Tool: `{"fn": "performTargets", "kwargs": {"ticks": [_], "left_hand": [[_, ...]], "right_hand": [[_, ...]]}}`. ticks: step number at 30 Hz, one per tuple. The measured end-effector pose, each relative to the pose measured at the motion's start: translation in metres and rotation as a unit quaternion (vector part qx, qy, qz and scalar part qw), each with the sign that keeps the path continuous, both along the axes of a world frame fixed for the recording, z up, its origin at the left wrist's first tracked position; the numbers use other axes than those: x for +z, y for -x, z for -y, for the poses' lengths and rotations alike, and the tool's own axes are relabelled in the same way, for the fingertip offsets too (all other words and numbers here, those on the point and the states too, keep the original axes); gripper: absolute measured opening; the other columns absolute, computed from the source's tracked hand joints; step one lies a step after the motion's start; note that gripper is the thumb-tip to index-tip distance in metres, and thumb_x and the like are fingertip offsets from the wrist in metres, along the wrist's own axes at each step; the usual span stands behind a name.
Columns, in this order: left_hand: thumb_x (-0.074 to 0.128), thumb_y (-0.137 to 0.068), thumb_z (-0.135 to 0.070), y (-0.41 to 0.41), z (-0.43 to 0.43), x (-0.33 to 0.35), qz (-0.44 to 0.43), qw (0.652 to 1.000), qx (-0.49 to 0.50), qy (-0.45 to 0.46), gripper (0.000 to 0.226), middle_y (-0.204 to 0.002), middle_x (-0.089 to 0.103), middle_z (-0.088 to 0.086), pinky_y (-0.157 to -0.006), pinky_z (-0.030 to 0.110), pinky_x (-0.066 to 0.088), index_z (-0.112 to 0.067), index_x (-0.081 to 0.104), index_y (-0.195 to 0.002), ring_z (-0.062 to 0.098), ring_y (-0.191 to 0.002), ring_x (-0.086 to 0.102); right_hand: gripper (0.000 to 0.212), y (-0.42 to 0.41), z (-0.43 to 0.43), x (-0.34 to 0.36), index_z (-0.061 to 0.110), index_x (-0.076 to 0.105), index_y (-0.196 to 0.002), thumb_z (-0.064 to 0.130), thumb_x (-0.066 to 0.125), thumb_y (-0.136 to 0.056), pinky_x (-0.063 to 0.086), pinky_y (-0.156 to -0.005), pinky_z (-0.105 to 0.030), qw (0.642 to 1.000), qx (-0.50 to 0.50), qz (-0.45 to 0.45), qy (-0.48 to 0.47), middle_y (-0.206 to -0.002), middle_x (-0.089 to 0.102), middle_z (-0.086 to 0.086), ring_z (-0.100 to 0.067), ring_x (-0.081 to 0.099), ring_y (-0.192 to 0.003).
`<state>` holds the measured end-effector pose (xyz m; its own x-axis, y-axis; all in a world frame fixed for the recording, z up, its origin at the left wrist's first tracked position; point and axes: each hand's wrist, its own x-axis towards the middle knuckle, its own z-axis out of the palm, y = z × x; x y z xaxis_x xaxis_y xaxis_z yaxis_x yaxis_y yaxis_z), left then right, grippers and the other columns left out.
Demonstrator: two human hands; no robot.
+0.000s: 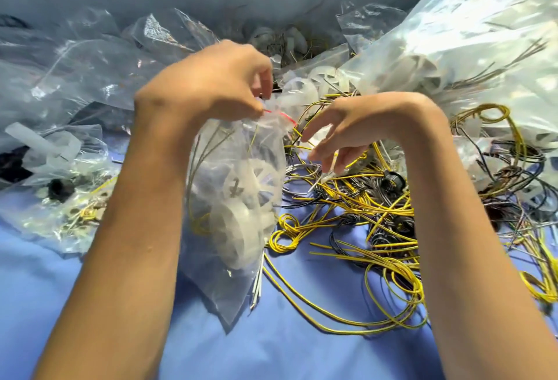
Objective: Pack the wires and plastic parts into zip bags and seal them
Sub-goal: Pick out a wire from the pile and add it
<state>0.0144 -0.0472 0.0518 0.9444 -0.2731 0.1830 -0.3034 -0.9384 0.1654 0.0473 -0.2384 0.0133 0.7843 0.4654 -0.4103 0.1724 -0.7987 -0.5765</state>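
The left hand [211, 83] pinches the zip bag [235, 198] at its red top. The bag looks soft and slippery, so that is the best place to hold. The right hand [341, 133], fingers spread, is beside the bag.

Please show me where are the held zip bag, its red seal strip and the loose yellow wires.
held zip bag [226, 295], head view, clear lower wall.
red seal strip [280, 115], head view, middle of the strip.
loose yellow wires [383, 210], head view, dense middle of the pile.
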Motion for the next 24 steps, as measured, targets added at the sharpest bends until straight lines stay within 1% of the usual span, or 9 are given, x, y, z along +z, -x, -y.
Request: {"fn": "performTargets", "kwargs": {"ticks": [2, 4, 6, 7, 8, 10, 14, 20, 24], "left_hand": [[0.059, -0.075, -0.002, 0.004, 0.019, -0.002, 0.000, 0.998, -0.061, -0.002, 0.029, -0.087, 0.057, -0.003, -0.077, 0.028, 0.047, -0.025, 0.068, -0.091, 0.018, -0.087, 0.056], [0.056, -0.074, -0.004, 0.008, 0.043, -0.007, -0.031, 0.994, -0.105, -0.027, 0.025, -0.084, 0.062, 0.000, -0.072, 0.033, 0.051, -0.021, 0.068, -0.087, 0.022, -0.083, 0.060], [0.056, -0.077, -0.014, 0.009, 0.064, -0.017, -0.069, 0.987, -0.119, -0.077, 0.007, -0.068, 0.057, 0.001, -0.054, 0.030, 0.043, -0.014, 0.060, -0.072, 0.022, -0.067, 0.057], [0.056, -0.080, -0.020, 0.007, 0.071, -0.023, -0.092, 0.984, -0.114, -0.097, 0.017, -0.062, 0.052, -0.002, -0.049, 0.027, 0.036, -0.013, 0.053, -0.064, 0.018, -0.060, 0.052], [0.055, -0.082, -0.025, 0.007, 0.075, -0.029, -0.115, 0.980, -0.109, -0.119, 0.026, -0.058, 0.049, -0.004, -0.047, 0.026, 0.031, -0.014, 0.048, -0.060, 0.014, -0.057, 0.050], [0.056, -0.084, -0.027, 0.002, 0.077, -0.040, -0.156, 0.972, -0.096, -0.150, 0.029, -0.057, 0.051, -0.004, -0.048, 0.024, 0.034, -0.013, 0.049, -0.060, 0.016, -0.060, 0.054], [0.058, -0.084, -0.032, -0.010, 0.066, -0.053, -0.200, 0.962, -0.060, -0.178, 0.027, -0.070, 0.060, 0.001, -0.069, 0.035, 0.053, -0.011, 0.055, -0.068, 0.028, -0.080, 0.063], [0.062, -0.085, -0.033, -0.022, 0.052, -0.065, -0.179, 0.965, 0.020, -0.191, 0.039, -0.064, 0.048, -0.001, -0.068, 0.036, 0.049, -0.010, 0.044, -0.059, 0.032, -0.079, 0.056], [0.063, -0.085, -0.027, -0.022, 0.049, -0.072, -0.188, 0.963, 0.077, -0.175, 0.036, -0.064, 0.048, 0.002, -0.068, 0.038, 0.048, -0.011, 0.044, -0.059, 0.029, -0.080, 0.050]], "right_hand": [[0.018, 0.001, -0.006, -0.004, 0.011, 0.064, -0.105, 0.018, 0.066, -0.089, 0.056, -0.068, -0.024, 1.000, 0.012, -0.005, 0.025, -0.081, 0.074, -0.010, -0.008, 0.068, -0.057], [0.006, 0.000, -0.008, -0.008, 0.009, 0.063, -0.085, 0.011, 0.062, -0.091, 0.055, -0.064, -0.021, 0.999, 0.004, -0.010, 0.043, -0.069, 0.072, -0.006, -0.005, 0.065, -0.052], [0.024, 0.000, -0.003, -0.009, 0.010, 0.059, -0.066, -0.001, 0.057, -0.087, 0.052, -0.053, -0.018, 0.998, -0.009, 0.003, 0.068, -0.050, 0.064, 0.003, -0.005, 0.061, -0.046], [0.029, 0.000, 0.001, -0.007, 0.011, 0.058, -0.060, -0.003, 0.055, -0.084, 0.049, -0.048, -0.017, 0.996, -0.015, 0.017, 0.081, -0.045, 0.061, 0.005, -0.005, 0.059, -0.044], [0.027, 0.000, 0.005, -0.005, 0.012, 0.060, -0.061, -0.002, 0.055, -0.083, 0.046, -0.044, -0.014, 0.996, -0.022, 0.025, 0.084, -0.046, 0.062, 0.004, -0.004, 0.059, -0.043], [0.015, 0.002, 0.011, -0.001, 0.012, 0.064, -0.074, 0.008, 0.058, -0.088, 0.045, -0.043, -0.012, 0.997, -0.041, 0.024, 0.066, -0.060, 0.071, 0.000, -0.003, 0.064, -0.050], [0.020, -0.002, 0.015, 0.001, 0.010, 0.064, -0.082, 0.023, 0.057, -0.095, 0.049, -0.060, -0.020, 0.994, -0.090, 0.056, 0.031, -0.075, 0.075, -0.006, -0.008, 0.068, -0.060], [0.026, -0.008, 0.016, 0.001, 0.003, 0.063, -0.082, 0.018, 0.049, -0.098, 0.045, -0.044, -0.015, 0.984, -0.158, 0.077, 0.009, -0.070, 0.073, -0.010, -0.012, 0.068, -0.056], [0.028, -0.006, 0.020, 0.003, 0.004, 0.062, -0.079, 0.019, 0.049, -0.099, 0.048, -0.045, -0.014, 0.983, -0.169, 0.067, -0.011, -0.059, 0.071, -0.006, -0.008, 0.068, -0.051]]}}
